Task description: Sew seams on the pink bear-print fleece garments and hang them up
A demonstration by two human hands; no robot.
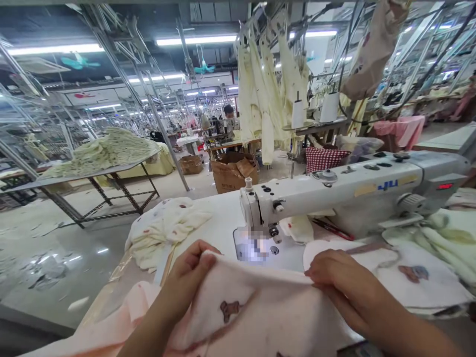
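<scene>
A pale pink fleece fabric piece (267, 307) with small brown bear prints stretches between my two hands. My left hand (195, 272) pinches its upper left edge, thumb on top. At the upper right edge, my right hand (338, 282) grips the same cloth with bent fingers. The taut edge lies just in front of the white sewing machine (297, 208), whose needle area is blurred and lit. More of the pink cloth drapes down to the lower left, over the table's front edge.
Cream printed fabric (167, 228) is heaped on the table's left side. White printed pieces (412, 272) and a red pen-like tool (336, 229) lie at right. Beyond are a cardboard box (234, 173), thread cones (329, 108), hanging cream pieces (260, 94) and a piled side table (107, 171).
</scene>
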